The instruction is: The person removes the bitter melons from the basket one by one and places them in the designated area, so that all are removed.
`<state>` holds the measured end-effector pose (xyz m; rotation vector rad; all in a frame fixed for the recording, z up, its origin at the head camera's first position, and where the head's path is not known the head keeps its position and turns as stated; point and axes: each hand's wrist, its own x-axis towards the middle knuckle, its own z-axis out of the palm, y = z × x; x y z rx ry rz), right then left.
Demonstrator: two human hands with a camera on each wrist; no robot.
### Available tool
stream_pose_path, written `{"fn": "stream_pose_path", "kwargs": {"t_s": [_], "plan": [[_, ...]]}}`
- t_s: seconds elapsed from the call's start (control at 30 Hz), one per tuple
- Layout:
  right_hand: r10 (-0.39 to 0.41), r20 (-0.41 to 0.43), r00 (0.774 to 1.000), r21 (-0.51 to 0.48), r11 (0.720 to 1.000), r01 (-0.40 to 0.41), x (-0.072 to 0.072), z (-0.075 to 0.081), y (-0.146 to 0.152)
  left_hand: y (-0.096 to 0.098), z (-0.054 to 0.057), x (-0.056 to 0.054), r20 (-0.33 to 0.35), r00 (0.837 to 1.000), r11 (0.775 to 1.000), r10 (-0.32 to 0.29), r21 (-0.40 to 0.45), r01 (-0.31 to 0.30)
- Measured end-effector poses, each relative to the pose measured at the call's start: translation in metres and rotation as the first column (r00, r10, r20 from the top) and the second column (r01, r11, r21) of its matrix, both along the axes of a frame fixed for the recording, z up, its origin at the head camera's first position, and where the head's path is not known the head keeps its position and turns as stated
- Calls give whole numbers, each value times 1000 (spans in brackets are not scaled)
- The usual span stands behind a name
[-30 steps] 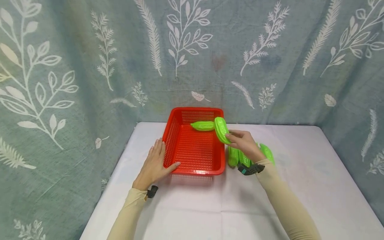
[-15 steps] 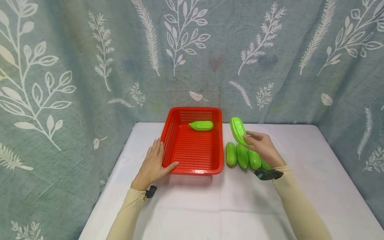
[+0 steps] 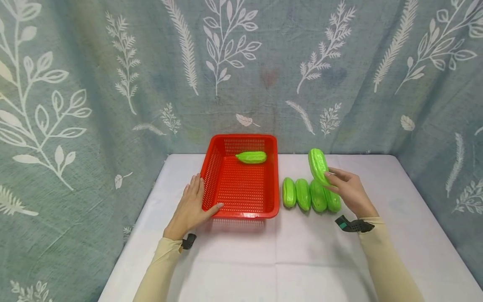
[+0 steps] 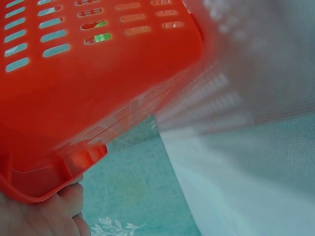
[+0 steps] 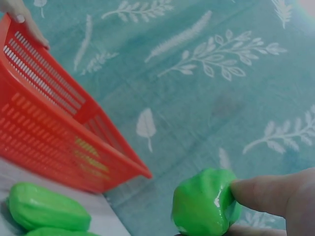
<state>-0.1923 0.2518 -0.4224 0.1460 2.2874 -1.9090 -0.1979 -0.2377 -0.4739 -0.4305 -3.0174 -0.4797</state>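
My right hand (image 3: 348,188) pinches a bright green ridged gourd (image 3: 318,165) between thumb and fingers, tilted above the right end of a row of similar gourds. In the right wrist view the held gourd (image 5: 204,204) shows end-on, with one digit pressed to its side. My left hand (image 3: 188,207) rests at the near left corner of a red plastic basket (image 3: 241,216), fingers straight along its left side and thumb over the front rim. The left wrist view shows that hand (image 4: 44,214) against the basket's rim. Inside the basket, one gourd (image 3: 252,157) lies by the far wall.
Several green gourds, among them the leftmost one (image 3: 289,193), lie side by side on the white tablecloth (image 3: 241,268), right of the basket. A patterned grey-green curtain (image 3: 271,75) hangs behind the table and along both sides.
My right hand has carried the gourd away from the basket's right rim, rightward over the row. More of the row now shows. My left hand keeps its place on the basket.
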Motion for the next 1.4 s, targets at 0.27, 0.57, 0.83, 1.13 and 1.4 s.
{"fn": "stream_pose_path", "kwargs": {"t_s": [0.27,0.57,0.83,1.13,1.4], "plan": [[-34,28,999,5,999,34,6,-7,17,0,0,-1,-1,1000,1000,-1,5,1],[-69,27,997,8,998,68,12,-15,35,-1,3,0,5,1000,1000,3,14,-3],[-99,-17,995,-30,995,98,22,-23,51,-1,1,-1,11,1000,1000,1,14,-1],[-141,24,990,42,989,140,27,-38,61,-2,1,0,5,1000,1000,-1,10,1],[-159,61,985,90,984,153,30,-50,69,-1,1,1,6,1000,1000,0,24,-1]]}}
